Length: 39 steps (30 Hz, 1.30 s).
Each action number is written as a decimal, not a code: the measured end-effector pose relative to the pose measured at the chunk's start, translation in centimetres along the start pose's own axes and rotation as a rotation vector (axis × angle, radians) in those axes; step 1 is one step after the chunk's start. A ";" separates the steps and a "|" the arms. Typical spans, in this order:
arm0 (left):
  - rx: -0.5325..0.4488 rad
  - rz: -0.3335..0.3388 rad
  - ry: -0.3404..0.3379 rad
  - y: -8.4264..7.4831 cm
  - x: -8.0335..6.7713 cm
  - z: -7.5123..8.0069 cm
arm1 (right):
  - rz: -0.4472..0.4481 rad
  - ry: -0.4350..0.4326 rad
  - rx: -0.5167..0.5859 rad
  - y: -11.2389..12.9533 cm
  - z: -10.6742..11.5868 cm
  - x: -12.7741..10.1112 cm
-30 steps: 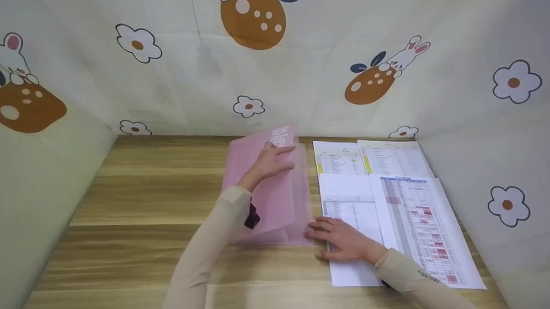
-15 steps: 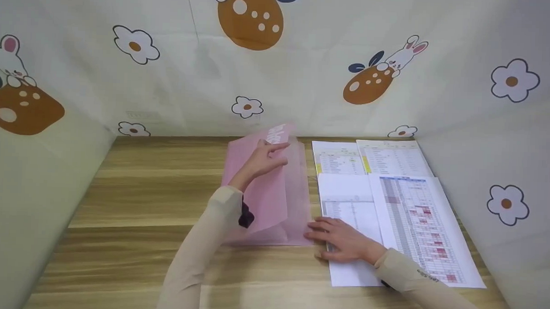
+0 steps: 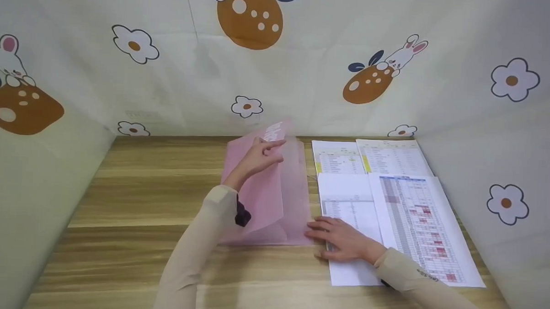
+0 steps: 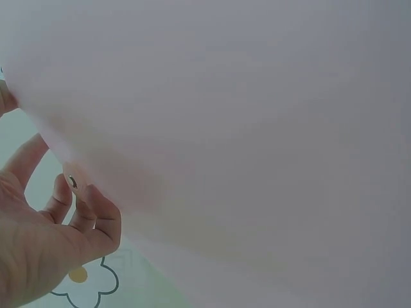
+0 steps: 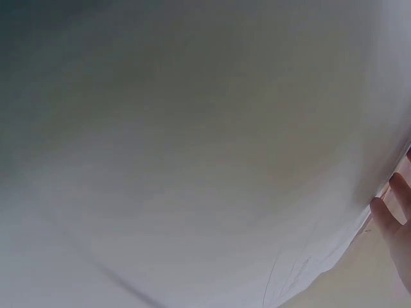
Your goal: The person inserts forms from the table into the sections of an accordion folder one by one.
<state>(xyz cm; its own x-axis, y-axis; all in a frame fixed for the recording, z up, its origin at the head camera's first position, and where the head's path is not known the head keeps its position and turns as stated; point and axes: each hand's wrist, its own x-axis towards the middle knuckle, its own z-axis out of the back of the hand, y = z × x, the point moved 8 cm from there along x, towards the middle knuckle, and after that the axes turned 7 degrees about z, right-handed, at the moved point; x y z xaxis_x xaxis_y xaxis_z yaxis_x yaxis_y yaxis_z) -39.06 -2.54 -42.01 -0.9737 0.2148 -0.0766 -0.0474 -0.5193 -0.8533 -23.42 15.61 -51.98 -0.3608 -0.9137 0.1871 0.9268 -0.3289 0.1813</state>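
Note:
A pink translucent plastic file folder (image 3: 259,204) lies on the wooden table, its top cover partly raised. In the head view my left hand (image 3: 259,158) is at the cover's upper right part, and white lettering shows beyond the fingers. The left wrist view shows the cover's edge held among the curled fingers of my left hand (image 4: 64,218), near a small snap button (image 4: 72,182). My right hand (image 3: 345,240) lies with fingers extended over the printed sheets (image 3: 351,267), fingertips at the folder's lower right edge. Only those fingertips show at the right wrist view's border.
Several printed sheets, one a table with red cells (image 3: 421,223), lie overlapping at the right. Patterned curtain walls (image 3: 305,82) enclose the table (image 3: 131,204) at the back and both sides. Bare wood extends left of the folder.
My left hand has moved a little to the left, drawing the folder's cover with it, so a wider strip of the lower layer shows at the right. The right hand stays in place.

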 end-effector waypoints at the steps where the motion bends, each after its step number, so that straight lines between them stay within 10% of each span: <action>1: 0.003 -0.004 0.000 0.0 0.0 0.0 | 0.004 -0.002 -0.009 0.0 0.0 0.0; 39: -0.012 -0.013 -0.030 0.4 0.1 -0.5 | 0.046 -0.066 -0.008 0.1 0.9 0.3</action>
<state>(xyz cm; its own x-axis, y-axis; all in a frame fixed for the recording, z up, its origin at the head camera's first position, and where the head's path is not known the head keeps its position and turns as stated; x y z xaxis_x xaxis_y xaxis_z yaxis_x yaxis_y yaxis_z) -39.08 -2.28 -42.65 -0.9793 0.1964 -0.0495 -0.0580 -0.5064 -0.8603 -23.55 15.49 -51.00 -0.3235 -0.9103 0.2582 0.9433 -0.2888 0.1637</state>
